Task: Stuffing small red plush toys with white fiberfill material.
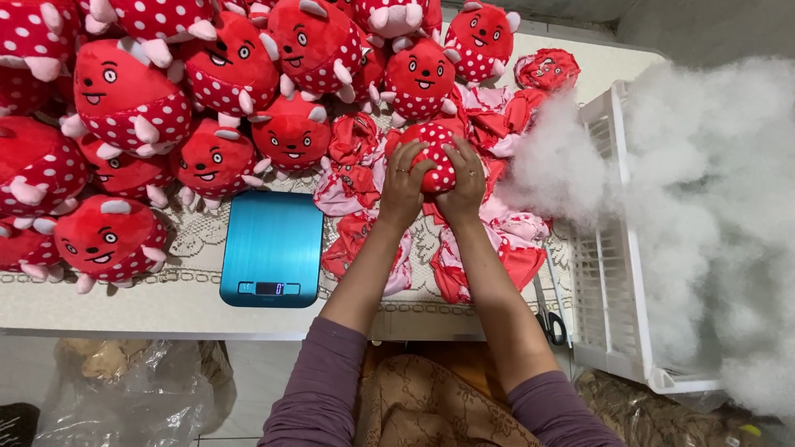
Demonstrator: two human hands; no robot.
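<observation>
A: Status? Both hands on one toy (436, 161), red with white dots, held just above the pile of flat skins (364, 178) mid-surface.

B: Yes. Left hand (403, 184) has its fingers curled round the toy's left side, right hand (464, 184) wraps the right side. Both closed on it, thumbs on top. Looks like it's being squeezed to shape the fill.

A: How to do that well?

B: My read: press evenly from both sides, work lumps outward, keep the opening pinched so fill doesn't push back out. Can't see the opening from here, it's under the hands.

A: Fill source?

B: Stuffing (704, 207) heaped over the white crate (613, 273), just right of the hands. Easy reach.

A: Scale?

B: Blue scale (272, 248) on the surface left of the left forearm, pan bare. Good place to check weight against the finished toys (224, 157) stacked behind it.

A: Hazards?

B: Scissors (551, 319) at the surface edge beside the right forearm. Watch the elbow.
</observation>
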